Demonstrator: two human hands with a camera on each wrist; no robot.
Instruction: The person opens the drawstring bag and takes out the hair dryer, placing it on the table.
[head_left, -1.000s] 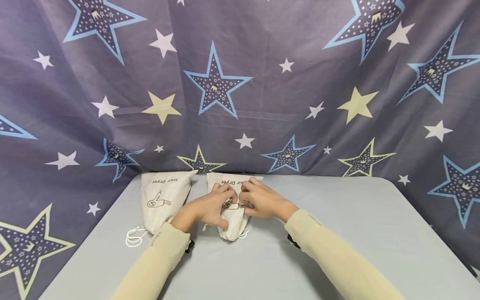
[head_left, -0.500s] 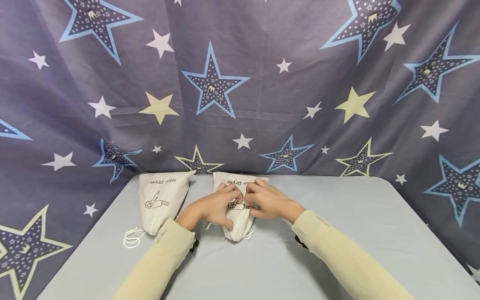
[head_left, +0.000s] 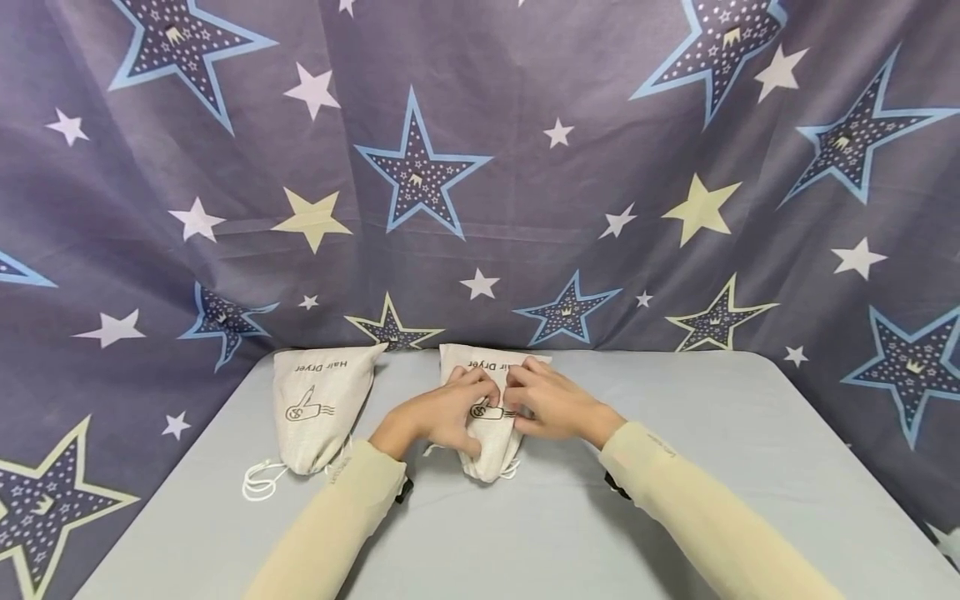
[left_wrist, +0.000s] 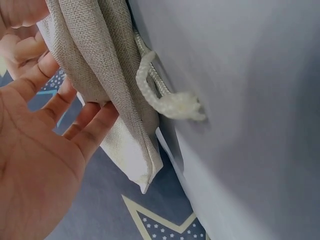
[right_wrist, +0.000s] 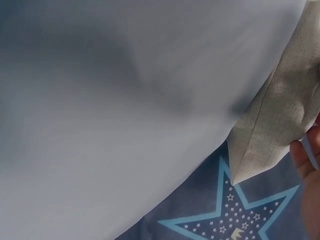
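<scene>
A cream cloth drawstring bag [head_left: 493, 450] printed "Hair Dryer" lies at the table's far edge, its gathered end toward me. My left hand [head_left: 448, 414] grips its left part with bent fingers, thumb near the gathered end. On the right side, my right hand [head_left: 555, 406] grips the cloth with curled fingers. In the left wrist view, fingertips [left_wrist: 95, 125] press into the folds of the bag [left_wrist: 95, 60], beside a knotted white cord [left_wrist: 177, 105]. The right wrist view catches only a few fingers against the bag's corner [right_wrist: 270, 120]. What the bag contains is hidden.
A second "Hair Dryer" drawstring bag [head_left: 318, 425] lies to the left, its white cord [head_left: 261, 482] looped on the table. The grey-blue table [head_left: 720, 442] ends at a dark curtain [head_left: 517, 225] patterned with stars.
Both hands and the bag between them have shifted to the right, away from the second bag. The grip looks the same, and the head view has turned slightly.
</scene>
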